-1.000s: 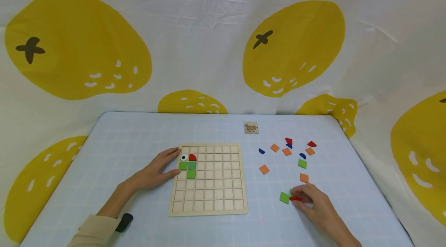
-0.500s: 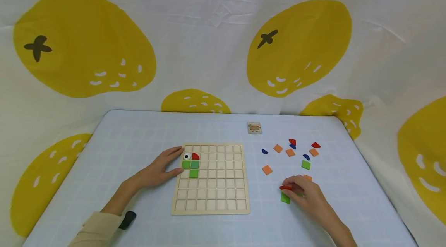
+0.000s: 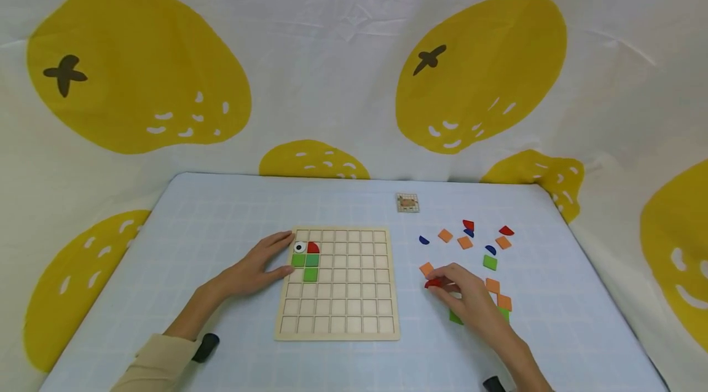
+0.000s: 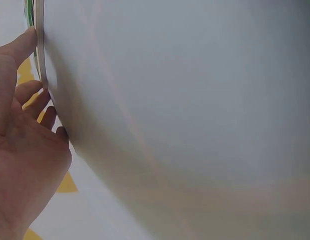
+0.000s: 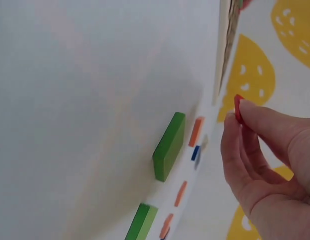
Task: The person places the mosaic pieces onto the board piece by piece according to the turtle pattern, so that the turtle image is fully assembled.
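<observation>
A wooden grid board [image 3: 351, 324] lies on the table. In its upper left cells sit a round eye tile [image 3: 300, 247], a red quarter-circle tile [image 3: 313, 248] and several green square tiles [image 3: 311, 274]. My left hand [image 3: 255, 269] touches the board's left edge, fingers extended and thumb apart; the left wrist view shows the fingertips along the board edge [image 4: 40, 55]. To the right of the board, my right hand [image 3: 467, 300] pinches a red tile with a curved side [image 3: 433, 284] between thumb and index finger. The right wrist view shows this red tile edge-on [image 5: 238, 109], raised above the tabletop.
Loose tiles lie on the right: orange squares [image 3: 445, 236], blue half-rounds [image 3: 490, 250], red quarter-circles [image 3: 506, 230] and green squares [image 3: 490, 262], some partly hidden by my right hand. A small picture card [image 3: 407, 203] lies behind them. A lemon-patterned cloth [image 3: 326, 72] hangs beyond the table.
My right hand has moved left and away from me, carrying the red tile from the near green tiles toward the board. My left hand stays at the board's edge; the view shifts slightly.
</observation>
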Action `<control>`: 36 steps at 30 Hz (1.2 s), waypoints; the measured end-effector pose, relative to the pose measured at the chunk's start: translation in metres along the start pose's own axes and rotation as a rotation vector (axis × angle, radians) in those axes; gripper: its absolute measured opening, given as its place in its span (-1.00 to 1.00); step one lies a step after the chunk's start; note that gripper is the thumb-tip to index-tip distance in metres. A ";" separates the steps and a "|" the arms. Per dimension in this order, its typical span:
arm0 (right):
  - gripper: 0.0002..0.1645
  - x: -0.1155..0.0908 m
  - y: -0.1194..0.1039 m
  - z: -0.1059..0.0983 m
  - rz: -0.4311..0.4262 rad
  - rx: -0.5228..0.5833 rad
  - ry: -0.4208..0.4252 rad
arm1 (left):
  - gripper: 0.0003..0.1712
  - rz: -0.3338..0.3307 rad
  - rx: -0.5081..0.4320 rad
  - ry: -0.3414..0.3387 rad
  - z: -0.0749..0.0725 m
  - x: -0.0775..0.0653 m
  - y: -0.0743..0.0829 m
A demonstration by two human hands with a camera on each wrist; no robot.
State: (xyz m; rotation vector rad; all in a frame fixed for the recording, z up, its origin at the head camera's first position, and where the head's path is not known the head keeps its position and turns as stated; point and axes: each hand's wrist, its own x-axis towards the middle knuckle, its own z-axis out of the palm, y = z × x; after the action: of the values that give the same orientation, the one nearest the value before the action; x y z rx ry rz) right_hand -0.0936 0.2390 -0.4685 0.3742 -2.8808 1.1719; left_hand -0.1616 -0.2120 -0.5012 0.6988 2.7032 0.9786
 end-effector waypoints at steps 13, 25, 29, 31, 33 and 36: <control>-0.64 0.023 -0.017 0.019 -0.136 0.046 -0.031 | -0.11 -0.011 -0.006 -0.012 0.001 0.000 0.001; -0.63 0.044 -0.041 0.043 -0.163 0.147 -0.048 | -0.11 -0.003 -0.006 -0.012 -0.001 0.001 -0.001; -0.70 0.049 -0.050 0.050 -0.169 0.179 -0.054 | -0.11 -0.009 -0.003 -0.013 -0.001 0.001 0.000; -0.72 0.051 -0.054 0.054 -0.179 0.202 -0.063 | -0.11 -0.013 -0.003 -0.013 -0.001 0.001 0.001; -0.72 0.054 -0.058 0.057 -0.193 0.224 -0.074 | -0.12 -0.012 -0.002 -0.012 -0.001 0.001 0.002; -0.72 0.057 -0.063 0.062 -0.210 0.238 -0.084 | -0.12 -0.012 -0.005 -0.013 -0.001 0.001 0.003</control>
State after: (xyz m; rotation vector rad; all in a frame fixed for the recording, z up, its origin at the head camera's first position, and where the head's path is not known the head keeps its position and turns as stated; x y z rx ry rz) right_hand -0.1304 0.1403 -0.4645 0.7269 -2.6879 1.4925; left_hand -0.1618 -0.2102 -0.4980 0.6840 2.6900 0.9746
